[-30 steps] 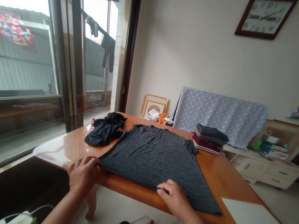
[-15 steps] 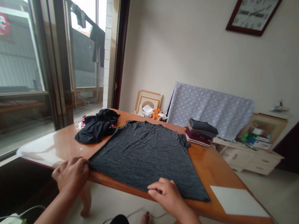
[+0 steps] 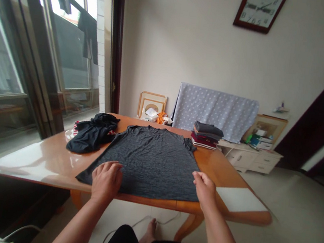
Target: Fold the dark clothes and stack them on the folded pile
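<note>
A dark grey heathered T-shirt (image 3: 156, 161) lies spread out on the table, its neckline at the far side and its hem along the near edge. Over its lower left part is my left hand (image 3: 107, 178), back up, with fingers loosely bent and apart from any visible fold of cloth. At the shirt's right side edge is my right hand (image 3: 205, 189), thumb and fingers pinched together. Whether cloth is between those fingertips cannot be made out. The hem's left corner lies flat, free of my hands.
A black crumpled garment (image 3: 93, 133) lies on the wooden table (image 3: 213, 165) at left. At the far right stands a stack of folded clothes (image 3: 207, 135). A white sheet (image 3: 241, 199) lies near the right corner. Behind is a low white cabinet (image 3: 249, 159).
My left hand has left the hem's left corner and moved inward over the shirt. My right hand has gone from the hem to the shirt's right side edge. The view has shifted right.
</note>
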A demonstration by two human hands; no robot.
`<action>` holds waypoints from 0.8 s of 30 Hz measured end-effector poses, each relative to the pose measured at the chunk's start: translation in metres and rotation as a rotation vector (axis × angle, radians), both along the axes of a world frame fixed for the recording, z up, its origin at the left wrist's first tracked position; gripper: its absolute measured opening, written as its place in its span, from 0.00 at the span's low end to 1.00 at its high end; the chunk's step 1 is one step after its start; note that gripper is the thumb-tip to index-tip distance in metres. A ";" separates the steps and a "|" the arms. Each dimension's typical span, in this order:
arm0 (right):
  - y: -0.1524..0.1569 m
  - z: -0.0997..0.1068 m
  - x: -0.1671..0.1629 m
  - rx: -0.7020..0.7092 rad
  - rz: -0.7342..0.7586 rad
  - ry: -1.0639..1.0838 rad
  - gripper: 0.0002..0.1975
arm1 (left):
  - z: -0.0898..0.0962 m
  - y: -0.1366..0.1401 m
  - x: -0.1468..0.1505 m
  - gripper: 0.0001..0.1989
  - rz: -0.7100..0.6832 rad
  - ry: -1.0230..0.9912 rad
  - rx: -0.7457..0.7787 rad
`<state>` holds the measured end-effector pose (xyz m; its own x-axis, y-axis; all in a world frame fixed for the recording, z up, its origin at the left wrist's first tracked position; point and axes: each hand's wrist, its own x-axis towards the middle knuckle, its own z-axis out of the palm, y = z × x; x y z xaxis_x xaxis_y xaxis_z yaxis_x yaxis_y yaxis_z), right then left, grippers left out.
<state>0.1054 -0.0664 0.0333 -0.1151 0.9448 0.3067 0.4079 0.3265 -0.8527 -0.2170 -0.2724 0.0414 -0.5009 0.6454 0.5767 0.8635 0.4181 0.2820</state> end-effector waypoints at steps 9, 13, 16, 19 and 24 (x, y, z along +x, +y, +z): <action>0.019 -0.002 0.060 -0.197 -0.311 -0.675 0.23 | -0.016 0.033 0.022 0.21 -0.193 0.033 -0.232; 0.011 -0.008 0.053 -0.149 -0.266 -0.784 0.18 | -0.022 0.035 0.018 0.23 -0.192 0.021 -0.269; 0.013 -0.011 0.052 -0.146 -0.249 -0.802 0.16 | -0.022 0.035 0.016 0.23 -0.186 0.012 -0.288; 0.017 -0.013 0.059 -0.156 -0.260 -0.811 0.16 | -0.023 0.035 0.016 0.23 -0.187 0.013 -0.289; 0.020 -0.011 0.069 -0.147 -0.221 -0.802 0.17 | -0.023 0.036 0.015 0.23 -0.172 -0.016 -0.318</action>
<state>0.1744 -0.0460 0.0222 -0.0534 0.9951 0.0833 0.9492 0.0765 -0.3052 -0.2017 -0.2362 0.0189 -0.3767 0.8671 0.3260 0.9253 0.3361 0.1756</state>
